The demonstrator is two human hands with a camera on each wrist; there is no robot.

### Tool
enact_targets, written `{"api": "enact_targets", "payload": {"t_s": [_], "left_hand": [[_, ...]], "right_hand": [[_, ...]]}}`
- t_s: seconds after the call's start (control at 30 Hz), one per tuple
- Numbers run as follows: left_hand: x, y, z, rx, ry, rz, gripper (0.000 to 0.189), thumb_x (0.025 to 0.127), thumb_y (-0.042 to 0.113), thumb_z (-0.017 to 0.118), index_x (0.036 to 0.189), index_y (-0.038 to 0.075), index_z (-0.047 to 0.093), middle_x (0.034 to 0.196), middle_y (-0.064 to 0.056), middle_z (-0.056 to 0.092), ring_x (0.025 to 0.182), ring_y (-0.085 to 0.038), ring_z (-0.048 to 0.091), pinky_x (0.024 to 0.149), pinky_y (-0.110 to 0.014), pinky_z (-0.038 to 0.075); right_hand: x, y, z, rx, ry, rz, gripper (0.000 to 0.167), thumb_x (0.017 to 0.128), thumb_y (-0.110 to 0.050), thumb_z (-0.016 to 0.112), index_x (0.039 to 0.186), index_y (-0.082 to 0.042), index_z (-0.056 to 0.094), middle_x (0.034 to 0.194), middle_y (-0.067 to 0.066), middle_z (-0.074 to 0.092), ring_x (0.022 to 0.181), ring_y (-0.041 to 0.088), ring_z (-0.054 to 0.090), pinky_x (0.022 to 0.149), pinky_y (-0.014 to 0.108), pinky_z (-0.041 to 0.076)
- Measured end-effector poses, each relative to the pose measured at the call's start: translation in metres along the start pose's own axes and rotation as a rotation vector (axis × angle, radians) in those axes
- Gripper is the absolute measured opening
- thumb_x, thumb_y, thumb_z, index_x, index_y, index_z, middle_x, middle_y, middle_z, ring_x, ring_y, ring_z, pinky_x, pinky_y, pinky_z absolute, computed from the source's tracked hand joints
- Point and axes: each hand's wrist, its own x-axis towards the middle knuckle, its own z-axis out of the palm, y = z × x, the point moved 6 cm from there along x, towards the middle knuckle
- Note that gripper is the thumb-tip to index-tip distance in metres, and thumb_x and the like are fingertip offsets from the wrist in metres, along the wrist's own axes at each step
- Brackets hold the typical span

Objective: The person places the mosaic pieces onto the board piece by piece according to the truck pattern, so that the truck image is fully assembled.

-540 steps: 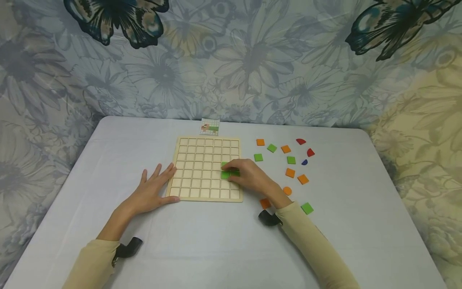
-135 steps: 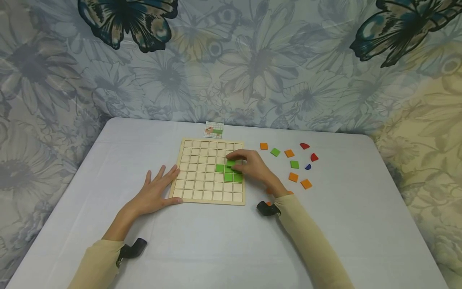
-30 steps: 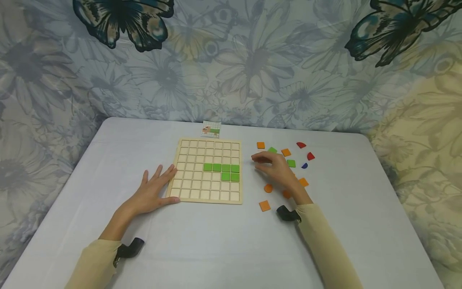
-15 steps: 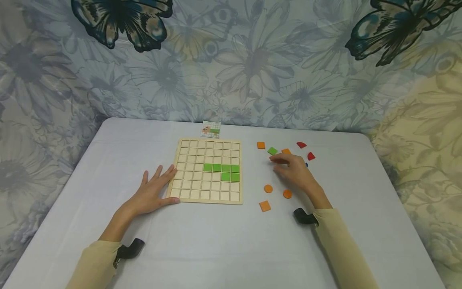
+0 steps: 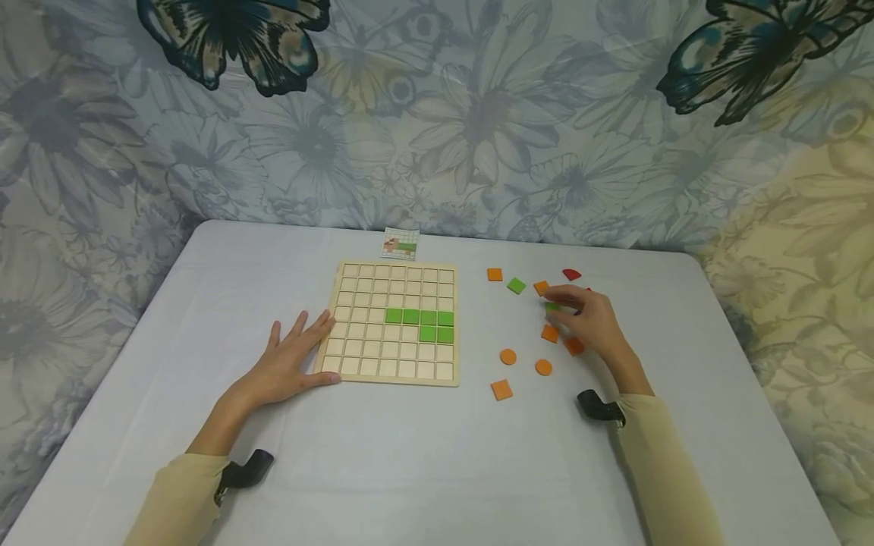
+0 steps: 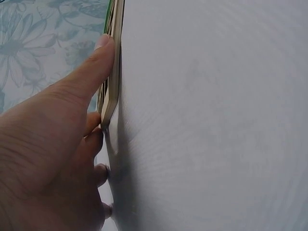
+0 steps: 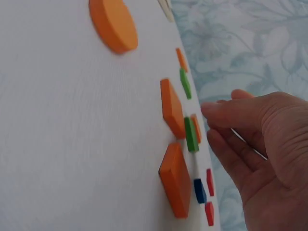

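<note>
A wooden grid board (image 5: 362, 345) lies on the white table, with several green square tiles (image 5: 410, 316) set in two rows in its right half. My left hand (image 5: 287, 364) rests spread at the board's left edge, its thumb at the near corner; in the left wrist view the thumb (image 6: 103, 57) lies along the board's side (image 6: 113, 82). To the right, my right hand (image 5: 592, 318) hovers over a loose green square tile (image 5: 552, 307), thumb and fingers apart around it. In the right wrist view, that green tile (image 7: 191, 134) stands by the fingertips.
Around the right hand lie several orange squares (image 5: 549, 334), two orange discs (image 5: 508, 356), another green square (image 5: 516, 286) and a red wedge (image 5: 571, 274). A blue piece (image 7: 200, 191) shows in the right wrist view. A picture card (image 5: 399, 244) lies behind the board.
Over the last second my right hand has moved right, from beside the board to the loose green tile. Compared with 18 seconds ago, the board holds more green tiles. My left hand stays in place.
</note>
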Motion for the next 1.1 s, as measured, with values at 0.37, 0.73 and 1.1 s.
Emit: {"api": "enact_targets", "payload": {"t_s": [0.37, 0.73, 1.1], "left_hand": [[0.000, 0.002, 0.000, -0.004, -0.006, -0.010, 0.103, 0.079, 0.060, 0.071, 0.156, 0.010, 0.025, 0.163, -0.009, 0.017, 0.149, -0.041, 0.001, 0.112, -0.064, -0.012], [0.000, 0.001, 0.001, -0.006, -0.001, -0.005, 0.103, 0.079, 0.059, 0.072, 0.156, 0.009, 0.025, 0.163, -0.009, 0.017, 0.149, -0.040, 0.001, 0.112, -0.064, -0.012], [0.000, 0.002, 0.000, 0.006, 0.007, -0.001, 0.103, 0.079, 0.059, 0.072, 0.155, 0.008, 0.026, 0.163, -0.010, 0.017, 0.149, -0.040, 0.002, 0.112, -0.065, -0.011]], "right_hand": [[-0.003, 0.013, -0.004, -0.098, -0.016, 0.037, 0.035, 0.084, 0.006, 0.071, 0.119, 0.000, 0.067, 0.116, 0.019, 0.068, 0.106, 0.037, 0.064, 0.092, 0.053, 0.049], [-0.001, 0.011, -0.001, -0.123, -0.059, 0.059, 0.034, 0.086, 0.001, 0.072, 0.119, 0.000, 0.067, 0.118, 0.019, 0.067, 0.106, 0.035, 0.063, 0.091, 0.051, 0.049], [0.005, 0.007, 0.000, -0.110, -0.058, -0.003, 0.033, 0.085, -0.002, 0.076, 0.117, -0.001, 0.068, 0.114, 0.017, 0.070, 0.105, 0.034, 0.066, 0.090, 0.050, 0.051]]}}
